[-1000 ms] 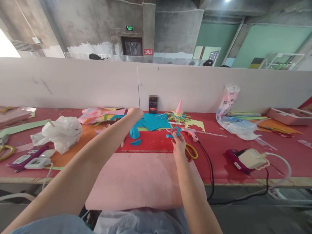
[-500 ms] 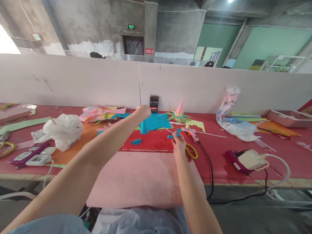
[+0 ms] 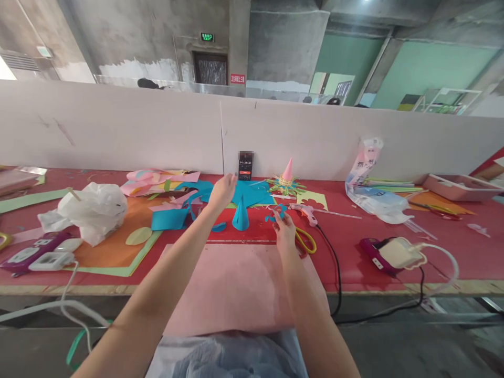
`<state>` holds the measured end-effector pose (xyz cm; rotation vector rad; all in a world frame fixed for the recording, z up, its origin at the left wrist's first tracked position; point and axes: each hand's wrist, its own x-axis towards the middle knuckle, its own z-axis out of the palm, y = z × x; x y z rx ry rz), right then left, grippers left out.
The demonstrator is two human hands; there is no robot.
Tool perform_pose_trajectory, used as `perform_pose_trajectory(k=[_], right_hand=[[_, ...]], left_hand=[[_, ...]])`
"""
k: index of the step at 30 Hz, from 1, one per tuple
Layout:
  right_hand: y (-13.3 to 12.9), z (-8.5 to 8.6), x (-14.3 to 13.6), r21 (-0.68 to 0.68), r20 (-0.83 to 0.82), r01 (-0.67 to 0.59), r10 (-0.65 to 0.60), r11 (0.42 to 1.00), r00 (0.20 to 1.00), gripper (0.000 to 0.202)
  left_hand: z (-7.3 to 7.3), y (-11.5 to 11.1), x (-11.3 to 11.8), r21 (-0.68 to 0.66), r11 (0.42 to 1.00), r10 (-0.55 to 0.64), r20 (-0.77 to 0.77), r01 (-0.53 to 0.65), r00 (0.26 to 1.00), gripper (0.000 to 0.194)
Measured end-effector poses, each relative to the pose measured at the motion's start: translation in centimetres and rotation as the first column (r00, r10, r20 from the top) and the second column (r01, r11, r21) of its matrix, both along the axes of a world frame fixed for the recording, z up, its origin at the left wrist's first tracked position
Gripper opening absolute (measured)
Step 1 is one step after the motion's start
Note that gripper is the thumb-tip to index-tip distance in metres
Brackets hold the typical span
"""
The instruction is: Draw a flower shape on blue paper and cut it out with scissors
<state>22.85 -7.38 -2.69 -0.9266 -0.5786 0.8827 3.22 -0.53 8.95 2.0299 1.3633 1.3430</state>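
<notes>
A blue paper cone [image 3: 240, 216] stands point up on the red mat. My left hand [image 3: 223, 190] is raised just left of the cone's tip, fingers closed together; what they hold, if anything, is too small to tell. At the right, my right hand [image 3: 284, 227] has its fingers round small blue paper pieces [image 3: 279, 211]. Close beside it lie a pink glue gun [image 3: 306, 212] and scissors with yellow handles [image 3: 306, 240]. Behind stands a pink cone [image 3: 289, 170] on a woven base with green strips. A curved blue scrap [image 3: 219, 227] lies left of the blue cone.
Blue sheets [image 3: 255, 193] and a phone [image 3: 245, 166] are at the back. To the left are a white plastic bag [image 3: 94, 207] and a power strip [image 3: 35, 252]. Another power strip [image 3: 380, 257], a plastic package [image 3: 366, 184] and a pink tray [image 3: 460, 189] are on the right.
My left hand has moved left and down, uncovering the blue cone and the blue paper at the left. My right hand stays by the blue pieces. The view has shifted slightly.
</notes>
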Motion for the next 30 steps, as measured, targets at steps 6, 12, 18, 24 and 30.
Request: perform_pose_trajectory(k=[6,12,18,24,30], right_hand=[[0.0,-0.1,-0.3,-0.048,0.019,-0.020,0.021,0.999,1.000,0.035],[0.4,-0.7,-0.1,-0.067,0.063,-0.019,0.023,0.998,0.998,0.037],[0.4,-0.4,-0.6,-0.092,0.031,-0.041,0.044,0.995,0.999,0.038],[0.3,-0.4,-0.7,-0.086,0.081,-0.041,0.048,0.995,0.996,0.036],[0.2,-0.1,-0.8,-0.080,0.043,-0.062,0.065,0.995,0.997,0.035]], left_hand=[[-8.5,-2.3,-1.9,0.080,0.970,-0.239,0.446,0.228,0.862,0.045],[-11.6,-1.2,-2.1,-0.074,0.914,-0.367,0.267,0.398,0.891,0.063],[-12.5,-1.5,-1.1,-0.168,0.955,-0.220,0.142,0.243,0.965,0.066],[-12.1,-2.0,-1.3,-0.181,0.952,-0.239,0.064,0.247,0.969,0.071],[-12.1,-1.9,-1.2,-0.301,0.922,-0.230,0.082,0.244,0.970,0.069]])
